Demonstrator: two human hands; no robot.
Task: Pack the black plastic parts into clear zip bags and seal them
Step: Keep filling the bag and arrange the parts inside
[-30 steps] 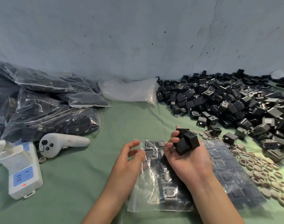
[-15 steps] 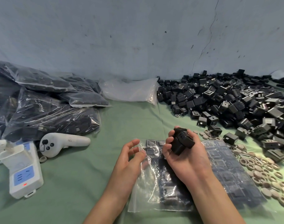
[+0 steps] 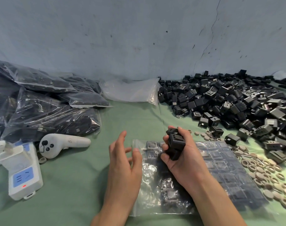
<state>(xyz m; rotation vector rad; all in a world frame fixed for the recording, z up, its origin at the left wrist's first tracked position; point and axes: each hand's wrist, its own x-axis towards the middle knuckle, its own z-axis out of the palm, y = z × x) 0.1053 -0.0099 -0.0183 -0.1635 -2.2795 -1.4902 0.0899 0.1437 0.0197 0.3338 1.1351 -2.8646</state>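
Note:
My right hand point(image 3: 186, 162) grips a small cluster of black plastic parts point(image 3: 174, 144) above a clear zip bag point(image 3: 148, 190) lying flat on the green cloth. That bag holds several black parts laid in rows. My left hand point(image 3: 124, 162) hovers over the bag's left top corner with fingers spread, and I cannot tell whether it touches the plastic. A second bag filled with parts point(image 3: 227, 173) lies under and to the right of the first. A large heap of loose black parts point(image 3: 233, 105) covers the right back of the table.
Sealed bags full of black parts point(image 3: 41, 108) are stacked at the left. A bundle of empty clear bags point(image 3: 130, 90) lies against the wall. A white controller point(image 3: 60, 145) and a white power strip point(image 3: 21, 173) sit front left. Beige rings point(image 3: 266, 170) are scattered at the right.
My right hand has closed and turned the black parts, drawing them lower over the bag. My left hand's fingers have spread and lifted slightly at the bag's mouth.

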